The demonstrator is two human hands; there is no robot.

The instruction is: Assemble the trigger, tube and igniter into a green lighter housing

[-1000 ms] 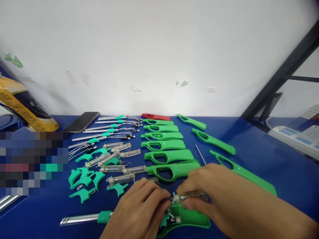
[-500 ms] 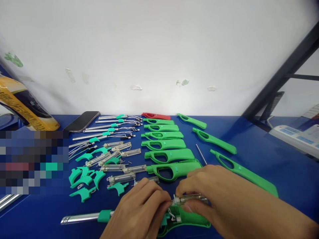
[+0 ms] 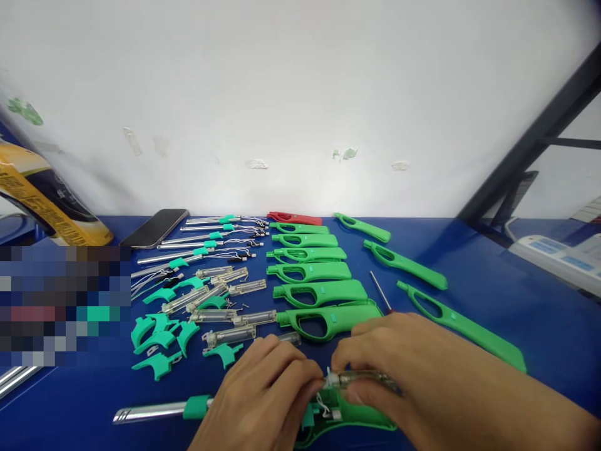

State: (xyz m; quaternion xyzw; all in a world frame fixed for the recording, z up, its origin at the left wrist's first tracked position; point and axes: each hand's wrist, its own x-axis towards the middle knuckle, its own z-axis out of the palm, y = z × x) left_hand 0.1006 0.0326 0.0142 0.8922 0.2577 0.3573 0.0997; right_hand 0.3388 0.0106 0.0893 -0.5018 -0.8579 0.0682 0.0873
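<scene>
My left hand [image 3: 263, 398] and my right hand [image 3: 399, 363] meet over an open green lighter shell [image 3: 361, 416] at the near edge of the blue table [image 3: 493, 294]. My right fingers pinch a clear gas tube [image 3: 364, 378] lying along the shell's top. My left fingers press on the shell's front, where white wires and a small white part [image 3: 328, 410] show. A metal nozzle tube with a teal collar [image 3: 159, 411] sticks out to the left of the shell.
A row of green handle shells [image 3: 319, 291] runs back to a red one [image 3: 293, 218]. Three more green shells [image 3: 404, 265] lie to the right, beside a thin screwdriver [image 3: 379, 291]. Teal triggers [image 3: 157, 341], clear tubes [image 3: 220, 300], nozzle assemblies [image 3: 206, 241] and a phone [image 3: 154, 228] lie left.
The clear tube in my right fingers has sunk slightly toward the green shell. My hands have barely shifted otherwise.
</scene>
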